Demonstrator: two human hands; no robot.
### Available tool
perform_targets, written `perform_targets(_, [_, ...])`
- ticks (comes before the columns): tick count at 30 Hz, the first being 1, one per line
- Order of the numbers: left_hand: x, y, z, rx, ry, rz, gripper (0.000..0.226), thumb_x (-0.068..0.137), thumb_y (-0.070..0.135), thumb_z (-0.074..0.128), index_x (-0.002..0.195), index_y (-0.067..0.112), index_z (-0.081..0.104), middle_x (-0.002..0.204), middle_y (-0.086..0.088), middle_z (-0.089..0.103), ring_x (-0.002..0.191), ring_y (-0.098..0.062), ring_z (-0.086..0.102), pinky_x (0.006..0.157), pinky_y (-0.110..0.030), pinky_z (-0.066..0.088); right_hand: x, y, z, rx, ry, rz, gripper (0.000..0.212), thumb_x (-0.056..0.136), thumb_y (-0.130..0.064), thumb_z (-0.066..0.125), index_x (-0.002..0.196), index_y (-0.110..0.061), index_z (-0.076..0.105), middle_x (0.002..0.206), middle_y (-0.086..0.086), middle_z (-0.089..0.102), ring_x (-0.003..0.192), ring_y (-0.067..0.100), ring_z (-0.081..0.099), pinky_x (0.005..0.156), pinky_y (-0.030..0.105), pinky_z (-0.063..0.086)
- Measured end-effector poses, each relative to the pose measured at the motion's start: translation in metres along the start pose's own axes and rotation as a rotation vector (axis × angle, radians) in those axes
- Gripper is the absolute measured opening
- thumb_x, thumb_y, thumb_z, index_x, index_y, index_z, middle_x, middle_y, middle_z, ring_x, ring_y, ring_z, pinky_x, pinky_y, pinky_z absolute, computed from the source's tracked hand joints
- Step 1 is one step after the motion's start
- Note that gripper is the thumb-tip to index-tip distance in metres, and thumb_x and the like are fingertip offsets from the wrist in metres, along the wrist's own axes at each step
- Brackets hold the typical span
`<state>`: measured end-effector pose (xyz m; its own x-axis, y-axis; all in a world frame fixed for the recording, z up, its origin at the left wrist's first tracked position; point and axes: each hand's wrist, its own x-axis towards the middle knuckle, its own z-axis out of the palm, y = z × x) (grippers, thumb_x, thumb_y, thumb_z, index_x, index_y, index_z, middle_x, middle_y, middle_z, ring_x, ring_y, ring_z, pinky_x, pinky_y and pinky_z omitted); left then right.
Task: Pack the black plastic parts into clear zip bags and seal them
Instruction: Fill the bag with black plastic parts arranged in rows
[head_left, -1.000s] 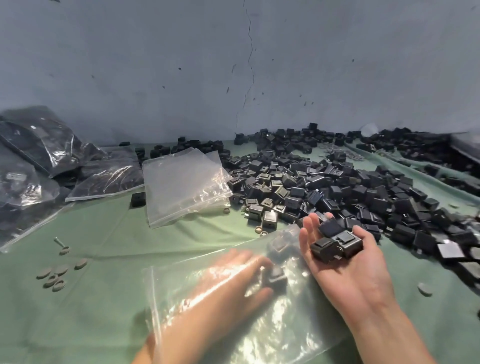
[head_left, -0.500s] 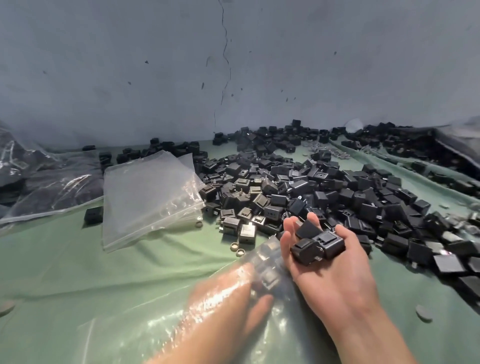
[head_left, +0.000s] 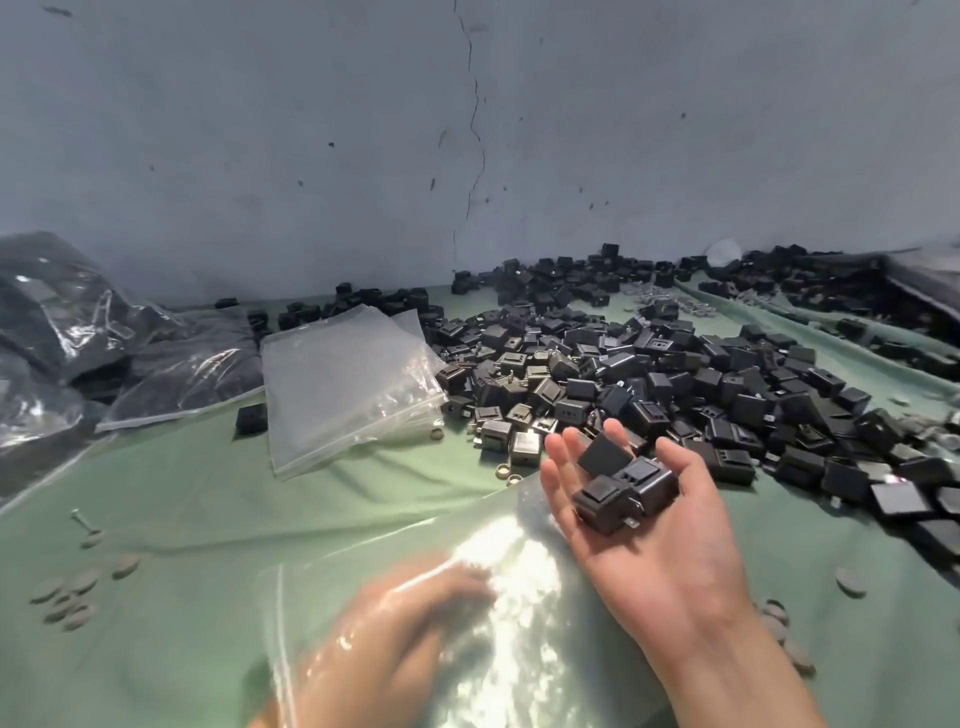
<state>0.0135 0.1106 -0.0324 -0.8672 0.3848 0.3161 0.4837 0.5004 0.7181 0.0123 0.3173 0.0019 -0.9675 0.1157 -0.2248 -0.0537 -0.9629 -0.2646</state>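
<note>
My right hand (head_left: 670, 561) lies palm up at the mouth of a clear zip bag (head_left: 524, 566), fingers mostly straight, with three black plastic parts (head_left: 623, 483) resting on the palm and fingers. My left hand (head_left: 400, 629) is blurred and seen through the bag's plastic, fingers stretched toward the right, with no part visible in it. A large pile of loose black parts (head_left: 649, 374) covers the green cloth (head_left: 182, 519) just beyond my right hand.
A stack of empty clear zip bags (head_left: 348, 384) lies left of the pile. Filled bags of black parts (head_left: 78, 332) sit at far left. Small grey discs (head_left: 67, 592) lie scattered front left and right. More parts (head_left: 831, 296) line the wall at back right.
My left hand has drawn back deeper into the bag, and the black part seen at its fingertips earlier no longer shows. My right hand still carries its parts at the bag's mouth.
</note>
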Motion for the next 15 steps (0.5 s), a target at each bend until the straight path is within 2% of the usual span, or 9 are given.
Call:
perform_targets(2, [-0.015, -0.005, -0.025, -0.138, 0.09, -0.171, 0.02, 0.067, 0.028, 0.057, 0.064, 0.027, 0.077, 0.079, 0.011, 0.075, 0.075, -0.003, 0.07, 0.082, -0.033, 0.053, -0.008, 0.009, 0.001, 0.01, -0.02, 0.041, 0.036, 0.092, -0.03, 0.06, 0.122, -0.011, 0.066, 0.12, 0.022, 0.069, 0.104, 0.042, 0.07, 0.087, 0.053, 0.058])
perform_targets(3, [-0.023, -0.007, -0.037, -0.175, 0.16, -0.264, 0.018, 0.061, 0.027, 0.058, 0.057, 0.024, 0.075, 0.067, 0.006, 0.072, 0.063, -0.005, 0.067, 0.076, -0.03, 0.051, -0.013, 0.014, 0.003, 0.014, -0.027, 0.065, 0.034, 0.091, -0.028, 0.062, 0.121, -0.012, 0.067, 0.12, 0.021, 0.069, 0.104, 0.041, 0.07, 0.087, 0.052, 0.058])
perform_targets(5, [-0.037, -0.009, -0.059, -0.038, 0.453, -0.283, 0.02, 0.067, 0.018, 0.053, 0.059, 0.025, 0.07, 0.048, 0.004, 0.06, 0.048, -0.013, 0.055, 0.053, -0.019, 0.043, -0.022, 0.026, 0.006, 0.025, -0.032, 0.114, 0.031, 0.089, -0.025, 0.063, 0.118, -0.015, 0.068, 0.119, 0.019, 0.07, 0.104, 0.04, 0.07, 0.089, 0.053, 0.056])
perform_targets(7, [-0.047, -0.001, -0.07, -0.021, 0.753, -0.241, 0.029, 0.064, 0.017, 0.04, 0.066, 0.027, 0.067, 0.049, -0.002, 0.054, 0.04, -0.016, 0.04, 0.04, -0.029, 0.033, -0.03, 0.038, 0.008, 0.022, -0.041, 0.156, 0.029, 0.089, -0.023, 0.062, 0.117, -0.017, 0.069, 0.119, 0.017, 0.071, 0.104, 0.039, 0.071, 0.09, 0.054, 0.055])
perform_targets(8, [-0.05, 0.007, -0.072, -0.051, 0.814, -0.221, 0.031, 0.063, 0.017, 0.037, 0.068, 0.028, 0.065, 0.054, -0.001, 0.056, 0.04, -0.016, 0.038, 0.038, -0.03, 0.03, -0.035, 0.045, 0.009, 0.019, -0.047, 0.179, 0.03, 0.089, -0.023, 0.061, 0.117, -0.018, 0.07, 0.119, 0.016, 0.071, 0.104, 0.039, 0.071, 0.089, 0.054, 0.055])
perform_targets(10, [-0.05, 0.024, -0.065, -0.072, 0.792, -0.179, 0.033, 0.068, 0.015, 0.038, 0.073, 0.032, 0.065, 0.063, 0.005, 0.062, 0.042, -0.009, 0.044, 0.039, -0.022, 0.032, -0.044, 0.059, 0.01, 0.017, -0.048, 0.233, 0.03, 0.09, -0.023, 0.058, 0.117, -0.021, 0.07, 0.119, 0.014, 0.072, 0.105, 0.039, 0.07, 0.09, 0.057, 0.054])
perform_targets(12, [-0.05, 0.034, -0.051, -0.075, 0.624, -0.17, 0.032, 0.08, 0.018, 0.041, 0.083, 0.038, 0.066, 0.074, 0.015, 0.067, 0.059, -0.003, 0.059, 0.049, -0.012, 0.04, -0.054, 0.074, 0.011, 0.005, -0.057, 0.288, 0.028, 0.089, -0.023, 0.056, 0.113, -0.022, 0.071, 0.12, 0.013, 0.072, 0.107, 0.039, 0.07, 0.093, 0.059, 0.052])
perform_targets(14, [-0.049, 0.043, -0.036, -0.042, 0.459, -0.191, 0.022, 0.094, 0.034, 0.045, 0.093, 0.043, 0.065, 0.086, 0.024, 0.068, 0.077, -0.001, 0.064, 0.064, -0.016, 0.047, -0.064, 0.088, 0.011, -0.025, -0.074, 0.332, 0.028, 0.086, -0.024, 0.054, 0.108, -0.021, 0.072, 0.121, 0.01, 0.072, 0.11, 0.037, 0.069, 0.092, 0.054, 0.053])
perform_targets(15, [-0.049, 0.045, -0.03, -0.049, 0.404, -0.211, 0.017, 0.093, 0.041, 0.05, 0.097, 0.043, 0.066, 0.087, 0.025, 0.069, 0.08, 0.001, 0.064, 0.068, -0.021, 0.05, -0.068, 0.096, 0.012, -0.048, -0.086, 0.346, 0.03, 0.083, -0.023, 0.055, 0.106, -0.02, 0.073, 0.121, 0.01, 0.072, 0.109, 0.035, 0.069, 0.09, 0.048, 0.054])
